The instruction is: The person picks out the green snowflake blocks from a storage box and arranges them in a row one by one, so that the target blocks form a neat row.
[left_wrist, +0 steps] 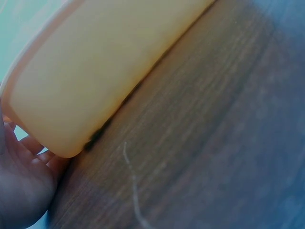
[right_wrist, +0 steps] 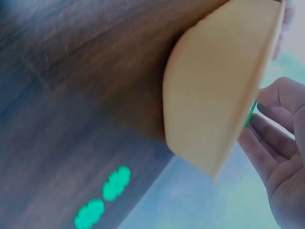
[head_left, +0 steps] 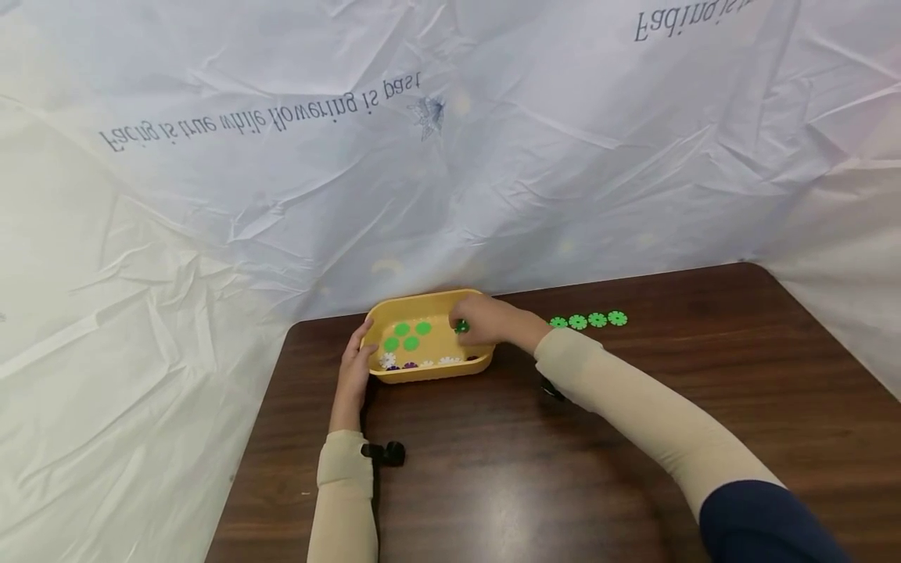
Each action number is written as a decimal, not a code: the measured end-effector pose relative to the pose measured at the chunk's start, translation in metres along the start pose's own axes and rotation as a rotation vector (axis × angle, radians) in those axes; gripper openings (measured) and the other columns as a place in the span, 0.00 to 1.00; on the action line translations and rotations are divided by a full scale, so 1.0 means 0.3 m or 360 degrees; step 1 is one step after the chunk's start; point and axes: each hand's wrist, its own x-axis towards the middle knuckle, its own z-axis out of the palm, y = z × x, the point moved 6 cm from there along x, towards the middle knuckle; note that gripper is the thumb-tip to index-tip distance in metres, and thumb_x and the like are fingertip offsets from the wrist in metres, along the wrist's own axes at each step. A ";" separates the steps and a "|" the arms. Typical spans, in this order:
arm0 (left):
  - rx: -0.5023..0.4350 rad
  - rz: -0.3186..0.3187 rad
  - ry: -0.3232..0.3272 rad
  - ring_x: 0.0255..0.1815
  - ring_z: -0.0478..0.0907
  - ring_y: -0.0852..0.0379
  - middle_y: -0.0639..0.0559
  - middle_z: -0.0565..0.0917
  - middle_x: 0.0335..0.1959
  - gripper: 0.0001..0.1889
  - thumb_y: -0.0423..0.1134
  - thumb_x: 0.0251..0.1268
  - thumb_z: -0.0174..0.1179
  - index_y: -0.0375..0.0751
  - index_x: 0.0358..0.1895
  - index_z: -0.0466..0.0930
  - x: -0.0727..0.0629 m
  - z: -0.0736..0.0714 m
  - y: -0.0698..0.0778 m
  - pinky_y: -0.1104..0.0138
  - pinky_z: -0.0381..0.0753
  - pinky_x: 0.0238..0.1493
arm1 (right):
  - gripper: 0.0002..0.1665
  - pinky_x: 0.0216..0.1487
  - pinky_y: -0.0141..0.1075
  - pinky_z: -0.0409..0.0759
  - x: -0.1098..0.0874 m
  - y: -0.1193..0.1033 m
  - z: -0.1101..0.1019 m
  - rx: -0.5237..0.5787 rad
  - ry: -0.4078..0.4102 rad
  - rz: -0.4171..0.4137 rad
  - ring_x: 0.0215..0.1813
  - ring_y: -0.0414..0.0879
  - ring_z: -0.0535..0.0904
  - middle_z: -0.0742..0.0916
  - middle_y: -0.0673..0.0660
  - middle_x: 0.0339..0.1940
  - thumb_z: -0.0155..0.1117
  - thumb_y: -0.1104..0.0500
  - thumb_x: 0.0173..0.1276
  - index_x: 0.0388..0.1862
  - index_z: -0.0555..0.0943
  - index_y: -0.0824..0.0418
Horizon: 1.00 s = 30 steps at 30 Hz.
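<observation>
Navy sleeve (head_left: 763, 520): closest to my head camera, at the bottom right, where it meets the cream sleeve (head_left: 647, 403) on the right arm.
Left side: I see another cream sleeve (head_left: 345, 500) rising from the bottom edge, with a black mount (head_left: 385, 453) at the wrist.
Yellow tray (head_left: 422, 306): on the dark brown table (head_left: 450, 461), close to its far edge, between the two hands.
Left hand (head_left: 354, 363): gripping the tray's left end; my left wrist view shows its fingers against the outer wall.
Right hand (head_left: 482, 317): over the tray's right end, pinching a green disc (right_wrist: 251, 113) between thumb and fingers, which my right wrist view shows just beside the rim.
Tray contents: I count four loose green discs (head_left: 402, 329) on the left part of the floor; white pieces (head_left: 388, 359) and dark purple pieces (head_left: 411, 366) lie along the near wall, partly hidden by it.
Table row: four green flower-shaped discs (head_left: 597, 320) line up right of the tray, beyond the right forearm.
Backdrop: creased white sheet (head_left: 493, 172) behind the table, its printed lettering (head_left: 260, 117) upside down to me.
</observation>
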 end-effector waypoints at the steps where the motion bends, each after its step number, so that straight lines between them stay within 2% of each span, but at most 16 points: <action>1: -0.0003 -0.0002 0.0001 0.86 0.46 0.46 0.48 0.55 0.86 0.29 0.33 0.83 0.46 0.44 0.84 0.62 -0.002 0.001 -0.001 0.47 0.49 0.81 | 0.13 0.35 0.39 0.59 -0.007 0.001 -0.010 0.0005 -0.0002 0.0010 0.27 0.42 0.54 0.63 0.46 0.23 0.66 0.67 0.68 0.24 0.74 0.61; 3: -0.0011 0.0008 -0.0001 0.86 0.46 0.46 0.47 0.55 0.86 0.29 0.33 0.83 0.46 0.44 0.84 0.62 -0.002 0.002 0.001 0.47 0.49 0.81 | 0.07 0.36 0.40 0.63 -0.022 0.005 -0.030 0.0001 -0.0011 0.0041 0.28 0.43 0.59 0.71 0.47 0.24 0.67 0.66 0.68 0.29 0.81 0.61; 5: -0.0024 -0.0003 -0.0016 0.86 0.46 0.45 0.45 0.54 0.86 0.29 0.32 0.82 0.46 0.42 0.84 0.61 -0.008 0.005 0.022 0.47 0.50 0.80 | 0.04 0.37 0.40 0.67 -0.036 0.009 -0.050 -0.0011 -0.0015 0.0064 0.30 0.44 0.64 0.78 0.48 0.28 0.67 0.66 0.68 0.33 0.85 0.60; 7: -0.0028 -0.0014 -0.0035 0.86 0.46 0.44 0.44 0.54 0.86 0.30 0.31 0.82 0.46 0.39 0.84 0.60 -0.025 0.010 0.057 0.47 0.51 0.80 | 0.03 0.38 0.40 0.68 -0.053 0.010 -0.067 -0.0001 -0.0009 0.0067 0.32 0.44 0.66 0.81 0.50 0.30 0.67 0.66 0.68 0.35 0.87 0.60; 10: -0.0024 -0.0048 -0.0055 0.86 0.46 0.41 0.41 0.53 0.86 0.30 0.29 0.82 0.45 0.36 0.83 0.59 -0.040 0.014 0.095 0.46 0.51 0.80 | 0.06 0.36 0.40 0.68 -0.076 0.017 -0.082 -0.0001 0.0004 0.0052 0.30 0.44 0.65 0.79 0.51 0.27 0.68 0.67 0.67 0.30 0.84 0.58; 12: -0.0018 -0.0051 -0.0057 0.86 0.45 0.42 0.41 0.53 0.86 0.30 0.30 0.82 0.45 0.37 0.83 0.59 -0.032 0.011 0.079 0.46 0.51 0.80 | 0.08 0.35 0.39 0.67 -0.091 0.027 -0.085 -0.0006 0.0015 0.0046 0.29 0.44 0.64 0.77 0.50 0.26 0.68 0.66 0.67 0.28 0.83 0.58; 17: -0.0014 -0.0040 -0.0034 0.87 0.44 0.45 0.46 0.53 0.87 0.30 0.32 0.83 0.45 0.42 0.84 0.59 0.006 -0.003 0.002 0.46 0.48 0.81 | 0.04 0.35 0.39 0.70 -0.127 0.059 -0.089 -0.0023 0.0025 0.0051 0.30 0.44 0.69 0.82 0.51 0.29 0.69 0.66 0.68 0.33 0.86 0.59; 19: -0.0003 -0.0021 -0.0022 0.87 0.44 0.46 0.48 0.53 0.87 0.30 0.33 0.84 0.45 0.44 0.84 0.60 0.006 -0.005 -0.005 0.46 0.48 0.81 | 0.03 0.37 0.40 0.73 -0.144 0.073 -0.094 0.0004 0.0036 0.0072 0.32 0.45 0.72 0.85 0.51 0.33 0.69 0.66 0.69 0.37 0.88 0.60; 24: 0.0021 0.0001 -0.0015 0.86 0.45 0.47 0.50 0.54 0.87 0.29 0.35 0.84 0.46 0.47 0.84 0.61 0.001 -0.004 -0.004 0.46 0.49 0.81 | 0.08 0.45 0.45 0.80 -0.204 0.109 -0.116 0.0087 0.0116 0.0172 0.42 0.51 0.80 0.87 0.56 0.43 0.70 0.65 0.71 0.46 0.91 0.63; 27: 0.0017 -0.0004 -0.0011 0.86 0.45 0.48 0.51 0.54 0.86 0.29 0.36 0.84 0.46 0.48 0.84 0.62 0.000 -0.002 -0.003 0.46 0.49 0.81 | 0.08 0.48 0.47 0.81 -0.237 0.136 -0.115 0.0091 0.0158 0.0194 0.46 0.55 0.81 0.87 0.58 0.45 0.70 0.65 0.70 0.46 0.90 0.64; 30: 0.0008 -0.0018 -0.0006 0.86 0.46 0.48 0.51 0.55 0.86 0.29 0.36 0.84 0.46 0.49 0.84 0.62 0.001 -0.002 -0.004 0.47 0.50 0.81 | 0.06 0.47 0.46 0.80 -0.259 0.168 -0.092 0.0073 0.0163 0.0197 0.44 0.52 0.81 0.88 0.56 0.43 0.70 0.65 0.69 0.43 0.91 0.62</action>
